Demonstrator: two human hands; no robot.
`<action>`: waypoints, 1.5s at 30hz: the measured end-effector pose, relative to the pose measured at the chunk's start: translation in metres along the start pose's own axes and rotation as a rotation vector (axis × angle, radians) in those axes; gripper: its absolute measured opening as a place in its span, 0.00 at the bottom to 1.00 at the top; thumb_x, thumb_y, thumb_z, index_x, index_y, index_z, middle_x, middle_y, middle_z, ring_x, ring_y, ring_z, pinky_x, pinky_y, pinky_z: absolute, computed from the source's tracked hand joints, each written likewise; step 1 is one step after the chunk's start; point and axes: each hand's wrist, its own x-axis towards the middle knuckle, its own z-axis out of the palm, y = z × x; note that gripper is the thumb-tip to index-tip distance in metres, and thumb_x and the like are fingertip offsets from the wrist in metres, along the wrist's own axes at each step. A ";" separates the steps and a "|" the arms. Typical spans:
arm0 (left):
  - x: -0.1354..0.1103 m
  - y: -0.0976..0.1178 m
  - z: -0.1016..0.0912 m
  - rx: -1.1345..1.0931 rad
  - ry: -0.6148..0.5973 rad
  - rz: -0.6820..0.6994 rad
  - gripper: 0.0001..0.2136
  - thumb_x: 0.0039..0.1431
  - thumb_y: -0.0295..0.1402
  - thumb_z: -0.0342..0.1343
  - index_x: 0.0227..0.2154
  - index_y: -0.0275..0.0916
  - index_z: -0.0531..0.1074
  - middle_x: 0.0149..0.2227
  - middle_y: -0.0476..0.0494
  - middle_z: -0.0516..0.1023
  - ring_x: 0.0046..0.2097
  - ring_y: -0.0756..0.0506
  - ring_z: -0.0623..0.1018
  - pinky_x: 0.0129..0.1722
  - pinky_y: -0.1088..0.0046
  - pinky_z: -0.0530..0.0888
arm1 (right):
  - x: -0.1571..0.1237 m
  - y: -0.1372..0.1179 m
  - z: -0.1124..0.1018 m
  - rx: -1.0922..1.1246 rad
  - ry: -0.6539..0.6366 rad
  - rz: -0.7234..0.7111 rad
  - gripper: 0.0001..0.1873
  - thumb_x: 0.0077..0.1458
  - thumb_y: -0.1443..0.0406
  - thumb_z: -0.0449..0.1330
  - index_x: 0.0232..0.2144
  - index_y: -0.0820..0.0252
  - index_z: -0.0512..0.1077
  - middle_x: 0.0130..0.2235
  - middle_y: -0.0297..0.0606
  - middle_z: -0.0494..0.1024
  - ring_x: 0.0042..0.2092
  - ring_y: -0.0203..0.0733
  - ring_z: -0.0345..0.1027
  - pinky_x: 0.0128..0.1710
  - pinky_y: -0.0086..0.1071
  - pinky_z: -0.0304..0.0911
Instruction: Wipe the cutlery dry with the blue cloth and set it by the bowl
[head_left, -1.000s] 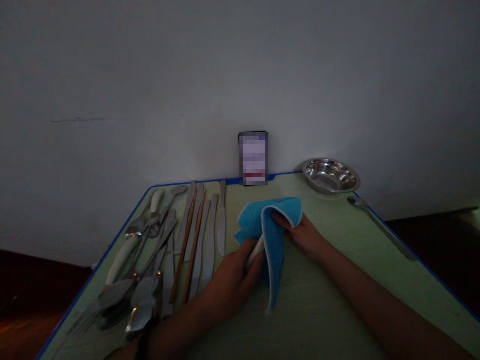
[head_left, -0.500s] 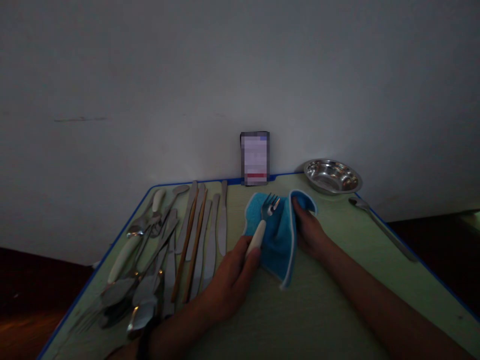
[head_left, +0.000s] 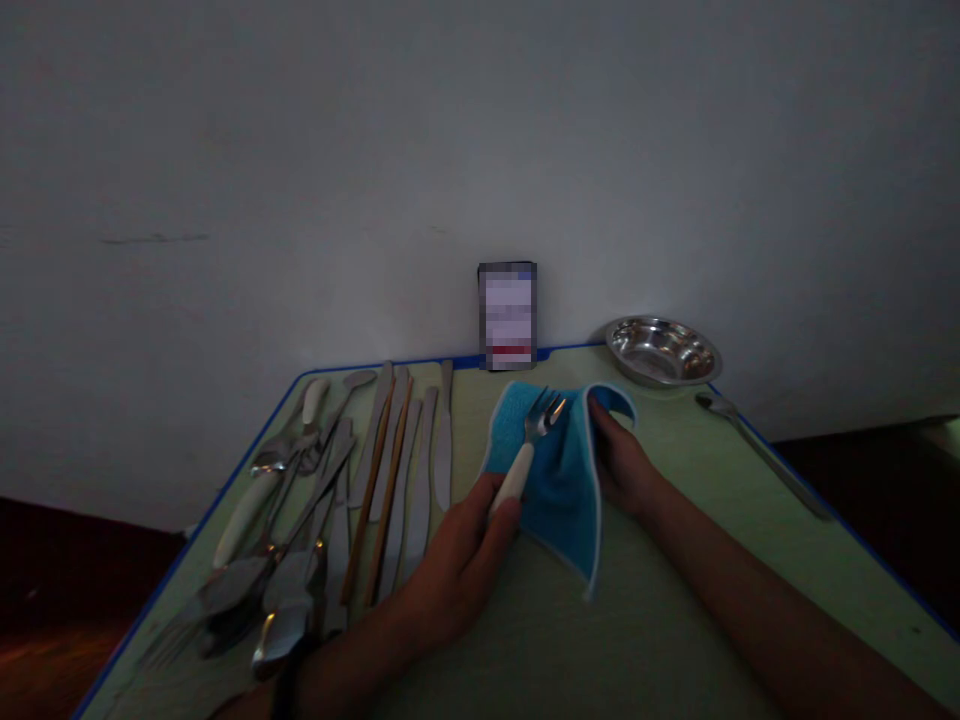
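Note:
My left hand (head_left: 461, 555) grips the white handle of a small fork (head_left: 531, 447), whose metal tines point away from me and rest over a blue cloth (head_left: 559, 475). My right hand (head_left: 626, 460) holds the cloth's far right edge, fingers curled round a fold. The cloth lies partly on the pale green table (head_left: 660, 600), one corner hanging toward me.
Several knives, spoons and chopsticks (head_left: 375, 470) lie in rows on the table's left side. A steel bowl (head_left: 662, 351) stands at the far right corner, a metal spoon (head_left: 757, 450) near the right edge. A small box (head_left: 508, 315) leans on the wall.
The cloth, wrapped over the fork's head a second ago, has been pulled back by my right hand, and the tines now show. The cloth's lower corner has shifted right.

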 end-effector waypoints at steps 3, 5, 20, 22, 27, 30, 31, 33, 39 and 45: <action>-0.001 0.001 -0.001 0.022 -0.002 0.011 0.10 0.63 0.37 0.40 0.36 0.38 0.63 0.30 0.50 0.68 0.30 0.51 0.67 0.30 0.76 0.63 | 0.000 -0.001 -0.003 -0.015 0.030 0.064 0.16 0.44 0.51 0.58 0.26 0.58 0.73 0.25 0.37 0.78 0.36 0.45 0.73 0.39 0.39 0.66; -0.001 0.002 -0.001 0.040 0.005 0.018 0.10 0.63 0.37 0.40 0.37 0.38 0.64 0.29 0.50 0.67 0.30 0.51 0.67 0.30 0.76 0.63 | -0.001 -0.001 -0.004 -0.057 0.069 0.067 0.16 0.44 0.52 0.58 0.26 0.58 0.73 0.24 0.37 0.78 0.34 0.45 0.73 0.39 0.39 0.66; -0.001 0.001 -0.001 0.122 -0.034 -0.016 0.15 0.63 0.39 0.38 0.25 0.38 0.61 0.21 0.54 0.60 0.24 0.52 0.64 0.23 0.76 0.59 | -0.004 -0.002 -0.001 -0.114 0.081 -0.012 0.12 0.40 0.55 0.61 0.23 0.56 0.71 0.27 0.37 0.78 0.39 0.47 0.71 0.40 0.39 0.66; -0.001 0.001 -0.001 0.130 -0.042 -0.008 0.15 0.63 0.40 0.38 0.24 0.38 0.60 0.21 0.54 0.60 0.23 0.52 0.64 0.23 0.77 0.59 | -0.004 -0.002 -0.001 -0.115 0.055 -0.027 0.12 0.39 0.55 0.62 0.23 0.56 0.71 0.27 0.37 0.78 0.39 0.47 0.71 0.39 0.38 0.66; 0.001 0.004 -0.001 0.216 -0.036 -0.025 0.15 0.61 0.41 0.40 0.25 0.38 0.62 0.21 0.53 0.62 0.24 0.51 0.65 0.23 0.76 0.61 | -0.004 0.000 0.001 -0.096 0.030 -0.099 0.16 0.30 0.57 0.67 0.24 0.57 0.72 0.26 0.34 0.78 0.33 0.43 0.72 0.36 0.36 0.67; 0.002 0.003 0.001 0.304 -0.027 -0.047 0.12 0.57 0.42 0.47 0.26 0.37 0.63 0.22 0.53 0.64 0.24 0.51 0.66 0.23 0.76 0.62 | -0.003 0.001 0.001 -0.076 0.061 -0.101 0.13 0.31 0.60 0.68 0.23 0.59 0.72 0.24 0.32 0.78 0.27 0.39 0.71 0.32 0.33 0.67; 0.002 0.002 0.002 0.316 -0.012 -0.048 0.11 0.56 0.41 0.49 0.27 0.38 0.63 0.22 0.53 0.65 0.24 0.51 0.67 0.23 0.76 0.63 | -0.003 0.002 0.001 -0.071 0.075 -0.100 0.12 0.31 0.62 0.68 0.22 0.59 0.72 0.24 0.31 0.77 0.26 0.37 0.70 0.31 0.32 0.67; 0.002 0.000 0.004 0.274 0.049 -0.047 0.09 0.56 0.39 0.49 0.31 0.39 0.61 0.24 0.53 0.68 0.25 0.51 0.69 0.24 0.76 0.65 | -0.003 0.002 0.002 -0.059 0.116 -0.107 0.11 0.31 0.63 0.67 0.22 0.59 0.72 0.22 0.30 0.76 0.24 0.36 0.69 0.30 0.31 0.66; 0.001 -0.001 0.007 0.090 0.233 0.005 0.15 0.56 0.35 0.50 0.43 0.42 0.50 0.37 0.47 0.72 0.32 0.50 0.73 0.29 0.74 0.70 | 0.000 0.001 0.005 -0.121 0.228 -0.109 0.11 0.34 0.64 0.66 0.26 0.57 0.72 0.22 0.28 0.76 0.27 0.38 0.69 0.30 0.32 0.66; 0.002 0.000 0.002 0.232 0.203 -0.057 0.12 0.58 0.41 0.46 0.26 0.39 0.60 0.20 0.55 0.62 0.23 0.51 0.64 0.21 0.78 0.60 | -0.001 -0.001 -0.001 -0.122 0.059 -0.054 0.14 0.37 0.56 0.64 0.24 0.59 0.72 0.22 0.33 0.76 0.28 0.40 0.71 0.31 0.33 0.66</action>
